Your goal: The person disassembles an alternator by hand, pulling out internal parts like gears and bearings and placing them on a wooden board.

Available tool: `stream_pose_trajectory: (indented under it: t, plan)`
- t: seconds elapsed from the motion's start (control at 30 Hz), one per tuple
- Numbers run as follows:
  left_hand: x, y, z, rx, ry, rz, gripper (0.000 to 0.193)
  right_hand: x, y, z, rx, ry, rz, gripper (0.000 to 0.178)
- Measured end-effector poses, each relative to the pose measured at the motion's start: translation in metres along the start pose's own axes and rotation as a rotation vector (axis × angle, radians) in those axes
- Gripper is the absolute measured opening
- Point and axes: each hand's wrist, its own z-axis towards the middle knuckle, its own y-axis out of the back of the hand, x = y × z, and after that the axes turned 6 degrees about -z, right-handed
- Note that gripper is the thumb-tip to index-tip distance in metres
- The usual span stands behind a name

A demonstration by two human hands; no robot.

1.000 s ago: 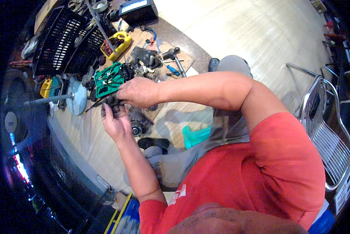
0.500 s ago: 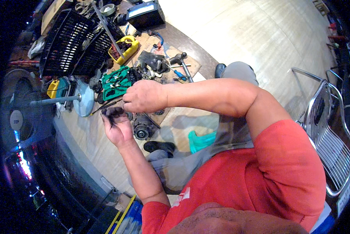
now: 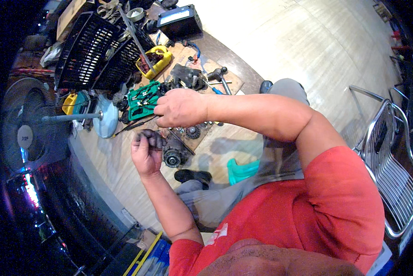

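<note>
My left hand (image 3: 147,154) is raised over the near edge of the work area, its fingers curled in and blackened with grease; whatever lies in them is hidden. Just above and to the right, my right hand (image 3: 181,108) is closed, back of the hand up, its fingertips pointing left; I cannot make out what it holds. A gap separates the two hands. Beneath them lies a round, grimy metal machine part with a pulley-like end (image 3: 172,158). A smaller toothed or finned disc (image 3: 193,132) shows under my right wrist. Beyond my right hand lies an open green tool case (image 3: 142,100).
A hammer (image 3: 221,79), black gloves (image 3: 186,76) and a cut yellow jug (image 3: 154,62) lie on the board. Black crates (image 3: 84,50) and a battery-like box (image 3: 180,22) stand farther back. A fan (image 3: 26,133) is at left, a metal chair (image 3: 390,170) at right.
My left fingers have curled in more, and the dark thing seen at them before is no longer distinct. My hands have drawn slightly apart. The whole view has shifted a little.
</note>
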Motion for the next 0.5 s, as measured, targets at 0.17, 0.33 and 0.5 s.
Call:
stream_pose_trajectory:
  t: [0.17, 0.33, 0.5]
  plan:
    - [0.005, -0.008, -0.004, -0.062, 0.064, 0.217, 0.009, 0.0, 0.0, 0.0, 0.098, 0.01, -0.022, 0.01]
    - [0.009, -0.007, -0.001, -0.061, 0.165, 0.518, 0.007, 0.002, -0.004, -0.001, 0.13, 0.008, -0.014, 0.01]
    - [0.013, -0.013, -0.001, -0.051, 0.198, 0.768, 0.014, 0.002, -0.005, -0.001, 0.124, -0.004, -0.003, 0.01]
